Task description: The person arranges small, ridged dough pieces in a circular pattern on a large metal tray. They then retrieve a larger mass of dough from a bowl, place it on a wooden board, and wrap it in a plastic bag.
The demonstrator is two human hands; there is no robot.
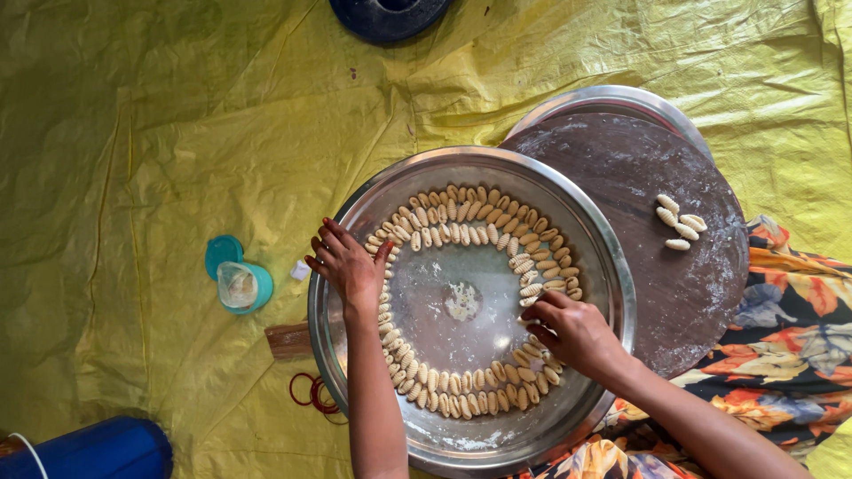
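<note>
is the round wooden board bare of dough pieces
No, a few ridged dough pieces lie on the round wooden board beside the steel tray.

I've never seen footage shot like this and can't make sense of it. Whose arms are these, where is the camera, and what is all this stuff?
The camera sits on a person's head, looking down at their own bare hands. The left hand rests on the rim of a big steel tray; the right hand touches the ridged dough pieces ringed inside it. Beside it lies a floured round board with a few more pieces. Everything sits on a yellow sheet, near a teal cup.
</note>
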